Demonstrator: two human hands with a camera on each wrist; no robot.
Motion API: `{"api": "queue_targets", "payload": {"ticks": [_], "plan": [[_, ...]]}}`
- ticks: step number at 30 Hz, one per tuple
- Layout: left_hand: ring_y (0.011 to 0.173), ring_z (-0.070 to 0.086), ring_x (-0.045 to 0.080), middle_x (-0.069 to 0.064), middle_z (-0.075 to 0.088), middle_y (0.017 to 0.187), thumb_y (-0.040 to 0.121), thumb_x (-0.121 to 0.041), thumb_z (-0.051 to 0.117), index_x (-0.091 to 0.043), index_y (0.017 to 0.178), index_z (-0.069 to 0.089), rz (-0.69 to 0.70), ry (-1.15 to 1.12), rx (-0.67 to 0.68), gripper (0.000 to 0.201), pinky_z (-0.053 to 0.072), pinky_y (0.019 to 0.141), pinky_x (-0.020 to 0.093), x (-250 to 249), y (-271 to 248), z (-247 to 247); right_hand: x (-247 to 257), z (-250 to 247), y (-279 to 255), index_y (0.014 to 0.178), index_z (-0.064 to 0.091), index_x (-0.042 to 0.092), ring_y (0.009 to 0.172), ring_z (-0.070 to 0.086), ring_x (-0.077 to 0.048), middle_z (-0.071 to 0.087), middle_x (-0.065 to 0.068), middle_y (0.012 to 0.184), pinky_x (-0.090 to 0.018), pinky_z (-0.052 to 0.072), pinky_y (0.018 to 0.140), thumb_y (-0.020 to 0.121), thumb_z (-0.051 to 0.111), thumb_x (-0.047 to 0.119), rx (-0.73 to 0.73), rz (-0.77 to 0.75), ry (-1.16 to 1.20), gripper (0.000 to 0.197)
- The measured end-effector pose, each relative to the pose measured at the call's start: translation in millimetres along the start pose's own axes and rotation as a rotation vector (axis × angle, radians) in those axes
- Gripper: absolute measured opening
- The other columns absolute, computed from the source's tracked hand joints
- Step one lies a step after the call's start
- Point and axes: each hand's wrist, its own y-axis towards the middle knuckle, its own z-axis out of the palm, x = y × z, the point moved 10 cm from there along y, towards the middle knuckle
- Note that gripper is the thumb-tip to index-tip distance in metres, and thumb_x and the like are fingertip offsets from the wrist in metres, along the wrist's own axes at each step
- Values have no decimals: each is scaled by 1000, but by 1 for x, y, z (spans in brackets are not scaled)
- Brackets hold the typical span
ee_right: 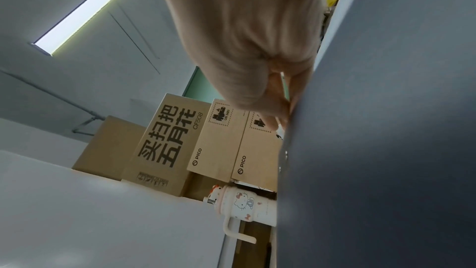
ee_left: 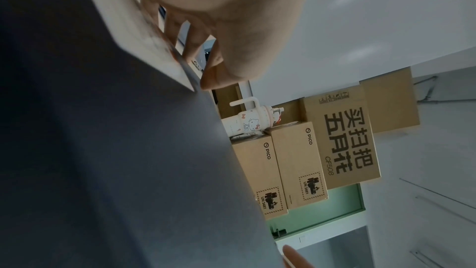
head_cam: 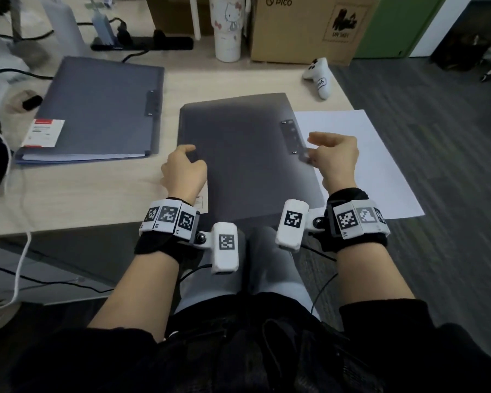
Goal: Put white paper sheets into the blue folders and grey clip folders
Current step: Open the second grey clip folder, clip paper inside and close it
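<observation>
The grey clip folder [head_cam: 238, 154] lies closed on the desk [head_cam: 97, 194], long axis running away from the person, clip at its right edge. The left hand [head_cam: 183, 171] curls over its left edge; the right hand [head_cam: 335, 157] pinches the clip edge. 1 white sheet [head_cam: 366, 154] lies beneath, right of the folder. Left of it, the blue folder [head_cam: 102, 109] holds papers.

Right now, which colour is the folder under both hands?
The folder is dark grey; the head view shows it best.
</observation>
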Motion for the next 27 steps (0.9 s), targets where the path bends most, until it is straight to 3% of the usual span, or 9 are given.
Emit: {"api": "queue_targets", "payload": {"ticks": [4,7,12,15,17,21,22,25,27], "plan": [[125,46,29,7,55,132,83,-11,50,-18,129,52,3,-4,26,47,37,107,44,-1,2,2,9,3,-2,96,64,-6,60,62,-14,62,-14,81,-16,52,53,78,60,-13,36,47,177,20],[125,46,28,6,54,133,84,-12,50,-18,129,52,-3,-31,54,45,37,107,42,0,6,2,27,17,-10,76,67,2,63,62,-18,64,-12,73,-23,53,60,83,60,-5,169,23,256,12],[116,55,24,4,55,128,85,-14,51,-18,129,51,-37,-190,117,44,43,105,40,5,10,-1,69,44,-36,91,73,13,76,62,-24,70,-9,84,-34,49,69,92,57,15,337,-72,318,16],[103,59,20,5,55,127,89,-15,54,-15,129,50,-48,-293,164,41,45,101,34,5,13,-4,92,62,-48,90,70,16,69,63,-14,71,2,75,-26,51,65,96,52,19,393,-125,331,20],[99,59,19,9,54,131,91,-18,55,-12,130,50,-47,-356,197,40,46,92,31,2,12,-8,105,76,-55,92,68,18,69,61,-11,70,6,74,-21,48,64,97,51,23,416,-140,346,19],[75,52,7,7,58,123,94,-30,53,-12,130,50,-56,-385,282,41,46,59,18,0,7,-21,129,109,-76,121,61,16,86,53,-20,66,1,97,-31,40,77,98,48,30,507,-208,333,30],[75,52,7,3,59,116,94,-35,52,-14,129,51,-60,-384,315,41,47,60,19,-1,5,-26,136,119,-82,130,55,14,85,58,-15,67,1,104,-27,46,74,99,46,29,528,-228,309,35],[104,55,14,-6,57,122,93,-48,48,-22,126,53,-76,-405,426,42,49,91,36,2,0,-40,154,148,-100,144,39,16,87,65,-2,58,-2,134,-16,51,61,100,44,30,590,-287,221,46],[116,55,19,-5,57,128,92,-52,47,-22,127,54,-60,-447,492,47,50,94,41,-1,-3,-50,163,168,-114,147,33,21,101,61,-5,57,7,132,-20,55,69,100,43,32,636,-335,145,50]]}}
